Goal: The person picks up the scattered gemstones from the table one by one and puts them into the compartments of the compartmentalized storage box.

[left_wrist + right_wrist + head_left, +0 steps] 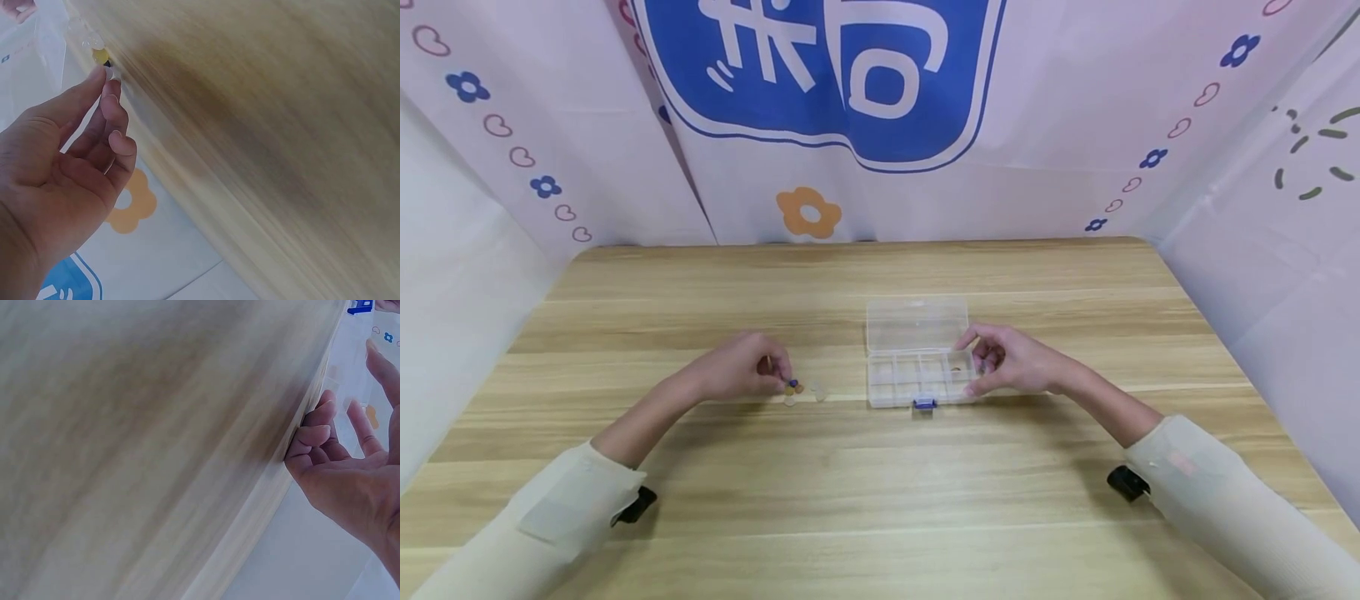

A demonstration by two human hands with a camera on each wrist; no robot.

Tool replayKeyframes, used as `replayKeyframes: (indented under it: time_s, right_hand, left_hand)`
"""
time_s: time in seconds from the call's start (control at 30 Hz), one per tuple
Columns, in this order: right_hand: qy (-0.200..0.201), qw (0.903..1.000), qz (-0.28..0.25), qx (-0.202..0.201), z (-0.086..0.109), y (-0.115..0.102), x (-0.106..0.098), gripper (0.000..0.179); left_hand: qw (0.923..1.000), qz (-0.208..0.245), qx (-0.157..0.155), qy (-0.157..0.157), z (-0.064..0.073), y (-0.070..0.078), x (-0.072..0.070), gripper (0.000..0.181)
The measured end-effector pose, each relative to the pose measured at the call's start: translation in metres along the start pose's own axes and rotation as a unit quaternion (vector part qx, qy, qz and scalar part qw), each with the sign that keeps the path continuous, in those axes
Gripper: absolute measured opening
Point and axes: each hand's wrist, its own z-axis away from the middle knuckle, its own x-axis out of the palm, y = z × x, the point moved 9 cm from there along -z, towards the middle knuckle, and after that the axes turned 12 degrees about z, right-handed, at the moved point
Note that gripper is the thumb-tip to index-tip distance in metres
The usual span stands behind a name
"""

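My left hand [747,367] reaches down to a little cluster of round pieces on the table. Between thumb and fingertip it pinches a small translucent piece [109,73]. Close to those fingertips lie a dark blue piece [793,383], an orange-brown piece [799,388], a yellow piece [100,56] and clear pieces [820,394]. My right hand [1018,360] holds the right end of a clear compartment box [891,403], thumb at the front corner and index finger near the hinge. The lid [916,327] lies back, away from me. One compartment contains a small reddish-brown piece [956,369].
A blue latch [925,404] sticks out from the box's front edge. The wooden table [850,500] ends at a white printed cloth [1037,183] behind, with more white cloth at both sides. Black wrist devices [1127,483] sit under the sleeves.
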Motion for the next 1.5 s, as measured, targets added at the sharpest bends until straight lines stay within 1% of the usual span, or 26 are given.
replayKeyframes:
  time_s: [0.27,0.47,0.67,0.87,1.13,1.43,1.5]
  right_hand:
    - [0.000,1.0000,0.001,0.000,0.001,0.000,0.000,0.053]
    - [-0.001,1.0000,0.002,-0.001,0.001,0.000,0.000,0.053]
    - [-0.002,1.0000,0.002,0.004,0.000,0.001,0.001,0.054]
    - [-0.003,1.0000,0.001,0.007,0.000,0.001,0.002,0.054]
    - [-0.001,1.0000,0.002,0.009,0.000,0.001,0.001,0.055]
    - [-0.002,1.0000,0.001,0.003,-0.001,0.000,0.000,0.054]
    - [-0.002,1.0000,0.002,0.005,-0.001,0.000,-0.001,0.054]
  left_hand:
    - [0.9998,-0.006,0.000,0.020,-0.003,0.004,-0.007,0.009]
    - [0.9988,-0.009,0.002,0.048,-0.006,0.012,-0.012,0.006]
    - [0.9977,-0.008,0.012,0.067,-0.014,0.021,-0.011,0.009]
    - [0.9971,0.020,0.028,0.068,-0.025,0.030,-0.006,0.007]
    - [0.9950,0.029,0.059,0.075,-0.043,0.042,0.000,0.004]
    - [0.9940,0.051,0.066,0.072,-0.057,0.054,0.005,0.006]
    - [0.9934,0.063,0.068,0.068,-0.060,0.056,0.007,0.006]
